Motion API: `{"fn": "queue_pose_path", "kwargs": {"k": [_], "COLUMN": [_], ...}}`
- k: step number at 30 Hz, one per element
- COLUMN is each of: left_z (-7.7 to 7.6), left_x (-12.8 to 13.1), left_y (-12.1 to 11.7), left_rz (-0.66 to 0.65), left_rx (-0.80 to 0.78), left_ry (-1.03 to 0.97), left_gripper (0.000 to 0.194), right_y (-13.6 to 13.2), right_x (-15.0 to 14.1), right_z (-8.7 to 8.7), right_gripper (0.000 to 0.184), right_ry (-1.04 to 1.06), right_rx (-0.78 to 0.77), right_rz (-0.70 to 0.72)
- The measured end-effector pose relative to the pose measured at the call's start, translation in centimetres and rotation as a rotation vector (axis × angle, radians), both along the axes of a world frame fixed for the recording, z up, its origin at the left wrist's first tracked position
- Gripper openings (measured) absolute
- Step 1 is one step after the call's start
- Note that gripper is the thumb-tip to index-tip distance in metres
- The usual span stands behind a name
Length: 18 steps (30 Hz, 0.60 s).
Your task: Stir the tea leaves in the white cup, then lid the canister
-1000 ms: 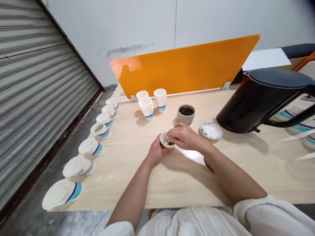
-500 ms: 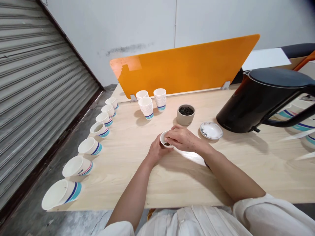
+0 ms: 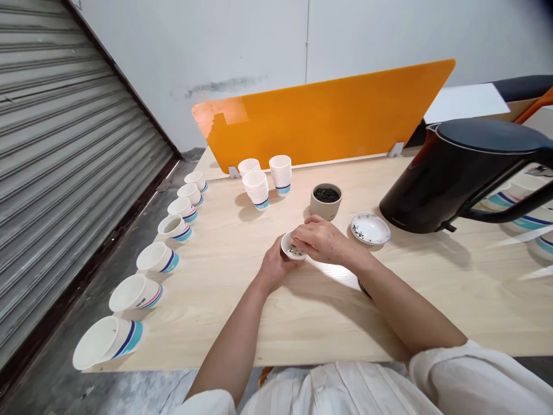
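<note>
1. Small white cup point(image 3: 288, 244) sits at the middle of the table, cupped in my left hand point(image 3: 275, 267). That hand is curled around the cup from below, fingers wrapped up its side. A few dark leaves point(image 3: 295, 251) lie inside.
2. My right hand point(image 3: 322, 242) is over the cup's mouth, fingers bunched together and tips at the rim. I cannot tell whether they are pinching any leaves.
3. Just beyond my hands, a beige bowl point(image 3: 326, 202) holds a good heap of dark leaves point(image 3: 326, 195). To its right is one white saucer point(image 3: 370, 229) with a dark painted pattern.
4. Progress, as far as can be seen: a row of seven striped paper cups point(image 3: 158, 257) runs along the left table edge. The fourth from the near end holds something pale point(image 3: 171, 225); I see nothing in the other six. The bowl is far from empty.
5. Count: three stacks of paper cups point(image 3: 254, 180) stand at upper centre, against one orange divider point(image 3: 324, 124). There is one black kettle point(image 3: 449, 178) on the right. More striped cups point(image 3: 518, 216) show at the right edge, too cut off to count.
</note>
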State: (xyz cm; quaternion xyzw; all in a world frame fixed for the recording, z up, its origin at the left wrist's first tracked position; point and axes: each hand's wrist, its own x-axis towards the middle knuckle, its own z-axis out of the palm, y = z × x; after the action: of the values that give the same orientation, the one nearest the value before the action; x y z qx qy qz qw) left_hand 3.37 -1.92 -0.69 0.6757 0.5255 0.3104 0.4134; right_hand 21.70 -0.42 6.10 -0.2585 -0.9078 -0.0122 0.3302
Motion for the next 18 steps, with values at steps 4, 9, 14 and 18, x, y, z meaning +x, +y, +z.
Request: {"fn": "queue_pose_path", "kwargs": {"k": [4,9,14,18], "left_z": [-0.14,-0.25,-0.29,-0.26], "left_x": [0.02,-0.08,-0.14,-0.13], "left_y": [0.00,-0.05,-0.02,-0.09], "left_rz": [-0.004,-0.003,-0.013,-0.011], "left_rx": [-0.001,-0.005,0.004,0.007], "left_ry": [0.017,0.013,-0.006,-0.007], "left_gripper": [0.076,0.075,0.076,0.076], "right_y": [-0.10,-0.06,0.04,-0.15], "right_x": [-0.05,-0.17,0.08,0.22], "right_z": [0.12,0.06,0.15,0.46], "right_gripper": [0.026,0.024,0.024,0.028], "right_ry": [0.019,0.054,0.031,-0.028], "right_rx": [-0.031,0.003,0.052,0.013], "right_rz": [0.052,0.044,-0.002,-0.018]}}
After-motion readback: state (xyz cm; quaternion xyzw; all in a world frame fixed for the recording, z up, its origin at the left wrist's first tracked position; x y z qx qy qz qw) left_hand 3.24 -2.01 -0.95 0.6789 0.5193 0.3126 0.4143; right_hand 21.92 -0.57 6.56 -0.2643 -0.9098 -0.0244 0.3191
